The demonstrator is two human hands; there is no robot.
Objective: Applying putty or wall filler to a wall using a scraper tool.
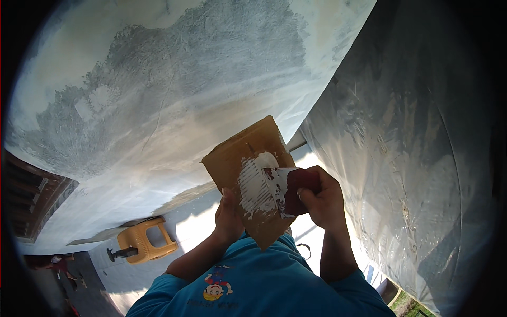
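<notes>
In front of my chest a brown board, like cardboard or thin wood, lies tilted with a smear of white paste across its middle. My left hand grips the board by its lower left edge, the thumb on top and the other fingers hidden beneath. My right hand is closed around the dark red handle of a scraper. Its wide blade, coated with white paste, rests on or just over the paste on the board. Ridged strokes mark the paste to the left of the blade.
A wall with a grey patch amid white coating rises ahead and to the left. Plastic sheeting hangs on the right. A yellow stool with a black tool on it stands lower left, near a brown wooden window frame.
</notes>
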